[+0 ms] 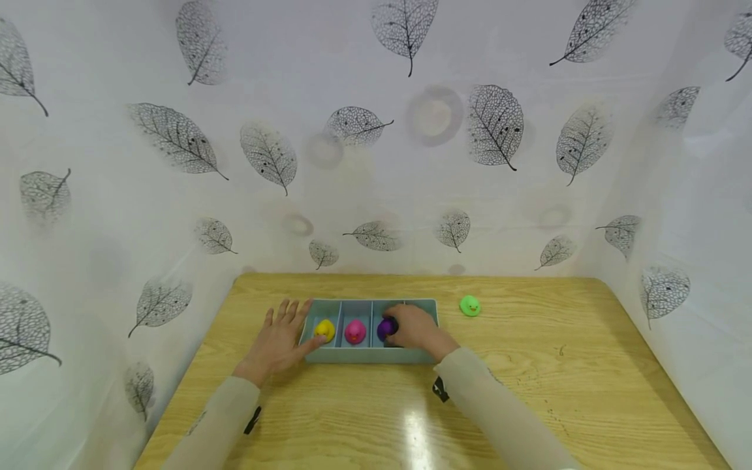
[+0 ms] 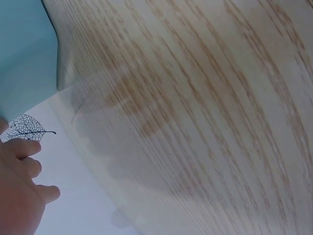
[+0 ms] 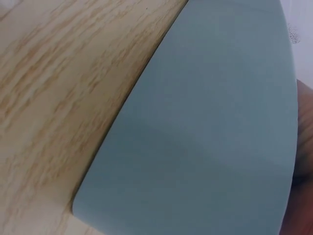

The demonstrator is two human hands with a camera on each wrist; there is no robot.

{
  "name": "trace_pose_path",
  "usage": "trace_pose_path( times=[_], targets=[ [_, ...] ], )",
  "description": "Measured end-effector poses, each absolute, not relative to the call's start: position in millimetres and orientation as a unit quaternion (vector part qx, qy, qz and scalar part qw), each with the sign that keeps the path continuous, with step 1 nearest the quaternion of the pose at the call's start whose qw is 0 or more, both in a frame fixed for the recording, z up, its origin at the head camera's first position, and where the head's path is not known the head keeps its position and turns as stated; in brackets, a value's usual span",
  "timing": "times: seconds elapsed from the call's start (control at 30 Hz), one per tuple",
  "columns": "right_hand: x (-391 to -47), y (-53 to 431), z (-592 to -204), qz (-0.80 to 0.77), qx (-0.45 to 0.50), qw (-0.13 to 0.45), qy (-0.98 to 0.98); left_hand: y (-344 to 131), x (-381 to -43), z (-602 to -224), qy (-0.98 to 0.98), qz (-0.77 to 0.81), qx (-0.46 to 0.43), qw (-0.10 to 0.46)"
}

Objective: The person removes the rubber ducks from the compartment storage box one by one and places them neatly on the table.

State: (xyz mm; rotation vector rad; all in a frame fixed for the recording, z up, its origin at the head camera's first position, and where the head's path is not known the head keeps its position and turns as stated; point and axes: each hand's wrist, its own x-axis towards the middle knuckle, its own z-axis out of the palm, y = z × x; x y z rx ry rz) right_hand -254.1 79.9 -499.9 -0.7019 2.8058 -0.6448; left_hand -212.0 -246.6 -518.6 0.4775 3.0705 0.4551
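A grey-blue divided box (image 1: 370,356) stands on the wooden table. A yellow rubber duck (image 1: 324,329) sits in its leftmost compartment, and a pink rubber duck (image 1: 355,332) in the one beside it. In the third compartment is a purple rubber duck (image 1: 386,328), gripped by my right hand (image 1: 411,326), which partly covers it and the last compartment. My left hand (image 1: 281,346) lies at the box's left end with fingers spread, its thumb over the rim near the yellow duck. The left wrist view shows part of the left hand (image 2: 22,186) beside the box's corner (image 2: 29,58).
A green rubber duck (image 1: 470,305) stands on the table (image 1: 529,365), to the right of the box. White sheeting (image 1: 376,183) printed with dark leaves encloses the table at the back and both sides. The box's outer wall (image 3: 195,127) fills most of the right wrist view.
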Motion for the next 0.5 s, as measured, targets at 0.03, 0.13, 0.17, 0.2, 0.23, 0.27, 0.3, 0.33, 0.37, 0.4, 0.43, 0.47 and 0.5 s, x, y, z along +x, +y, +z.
trace_pose_path(
  times=[0.03,0.13,0.17,0.2,0.23,0.27,0.3,0.33,0.37,0.4,0.43,0.47,0.5],
  targets=[
    [-253.8,80.2,-499.8,-0.218,-0.236,0.089,0.943,-246.6,-212.1,-518.6,0.978,0.145,0.152,0.000],
    [-253.6,81.2,-499.8,-0.221,-0.239,0.088,0.941,-246.7,-212.2,-518.6,0.978,0.143,0.153,-0.001],
    [-253.6,81.5,-500.0,-0.221,-0.241,0.087,0.941,-246.8,-212.1,-518.5,0.978,0.143,0.153,-0.001],
    [-253.8,81.7,-500.6,-0.221,-0.243,0.086,0.941,-246.8,-212.1,-518.2,0.978,0.143,0.152,-0.001],
    [-254.2,82.0,-501.3,-0.218,-0.246,0.082,0.941,-246.8,-212.0,-518.0,0.978,0.142,0.152,0.000],
    [-254.3,82.3,-501.9,-0.217,-0.248,0.080,0.941,-246.8,-212.0,-517.8,0.978,0.142,0.152,-0.001],
    [-254.4,82.6,-502.4,-0.217,-0.249,0.079,0.940,-246.6,-212.0,-517.6,0.978,0.141,0.152,-0.001],
    [-254.4,83.0,-503.3,-0.214,-0.251,0.076,0.941,-246.4,-212.0,-517.5,0.978,0.140,0.152,-0.001],
    [-254.5,83.3,-503.8,-0.213,-0.252,0.074,0.941,-246.2,-212.1,-517.5,0.978,0.140,0.153,-0.002],
    [-254.3,83.5,-503.9,-0.213,-0.252,0.073,0.941,-246.0,-212.1,-517.5,0.978,0.140,0.153,-0.003],
    [-254.3,83.9,-503.9,-0.210,-0.253,0.071,0.942,-245.9,-212.2,-517.7,0.978,0.139,0.153,-0.003],
    [-254.1,84.2,-504.0,-0.210,-0.252,0.070,0.942,-245.9,-212.4,-517.9,0.978,0.140,0.153,-0.003],
    [-254.1,84.4,-503.6,-0.208,-0.252,0.067,0.943,-245.9,-212.6,-518.1,0.978,0.140,0.153,-0.003]
  ],
)
